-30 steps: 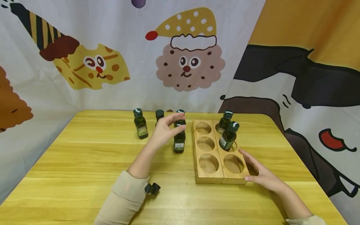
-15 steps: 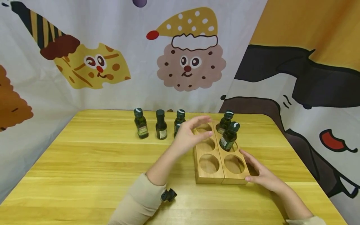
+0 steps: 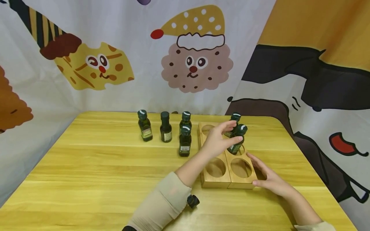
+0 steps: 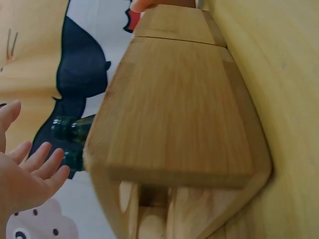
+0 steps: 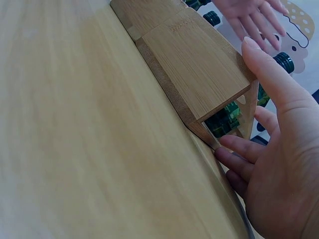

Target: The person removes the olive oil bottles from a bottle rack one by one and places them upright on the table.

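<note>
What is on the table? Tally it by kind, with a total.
Dark green bottles standing on the table: 4 (nearest)
Dark green bottles in the wooden rack: 2 (one)
Wooden rack: 1
Total: 7

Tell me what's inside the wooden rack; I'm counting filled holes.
Two dark green bottles stand in the wooden rack's right row. Two near holes are empty; the left hand partly covers the rest.
</note>
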A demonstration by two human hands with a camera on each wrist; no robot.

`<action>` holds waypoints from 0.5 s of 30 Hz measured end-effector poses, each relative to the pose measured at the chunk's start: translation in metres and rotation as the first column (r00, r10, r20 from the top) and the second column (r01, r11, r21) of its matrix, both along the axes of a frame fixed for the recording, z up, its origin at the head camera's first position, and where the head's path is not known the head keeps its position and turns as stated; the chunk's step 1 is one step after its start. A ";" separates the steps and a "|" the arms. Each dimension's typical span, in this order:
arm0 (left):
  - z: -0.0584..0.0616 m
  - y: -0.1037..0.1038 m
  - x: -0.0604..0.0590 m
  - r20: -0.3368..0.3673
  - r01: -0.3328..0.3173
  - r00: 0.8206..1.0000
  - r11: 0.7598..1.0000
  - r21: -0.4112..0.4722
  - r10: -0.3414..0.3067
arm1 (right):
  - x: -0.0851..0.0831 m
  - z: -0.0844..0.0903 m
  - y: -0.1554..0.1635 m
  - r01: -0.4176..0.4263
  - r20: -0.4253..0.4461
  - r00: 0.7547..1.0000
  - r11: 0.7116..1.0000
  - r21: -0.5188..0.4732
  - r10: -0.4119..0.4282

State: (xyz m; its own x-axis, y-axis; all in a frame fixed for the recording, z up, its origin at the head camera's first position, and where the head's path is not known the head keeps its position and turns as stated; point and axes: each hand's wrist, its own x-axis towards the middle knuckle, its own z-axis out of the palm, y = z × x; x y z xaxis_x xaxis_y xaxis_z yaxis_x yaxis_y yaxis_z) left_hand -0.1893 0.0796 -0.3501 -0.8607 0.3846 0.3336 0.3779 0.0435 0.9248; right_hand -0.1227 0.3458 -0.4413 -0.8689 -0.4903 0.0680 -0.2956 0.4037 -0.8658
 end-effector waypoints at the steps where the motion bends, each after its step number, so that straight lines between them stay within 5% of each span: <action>1: 0.000 0.003 -0.001 0.002 -0.001 1.000 1.000 -0.002 0.001 | 0.000 0.000 0.000 -0.001 0.000 1.000 1.000 0.000 0.001; 15: -0.014 0.032 -0.016 0.074 -0.069 0.995 0.998 -0.002 0.069 | 0.000 -0.001 0.002 -0.005 -0.016 1.000 1.000 0.017 0.005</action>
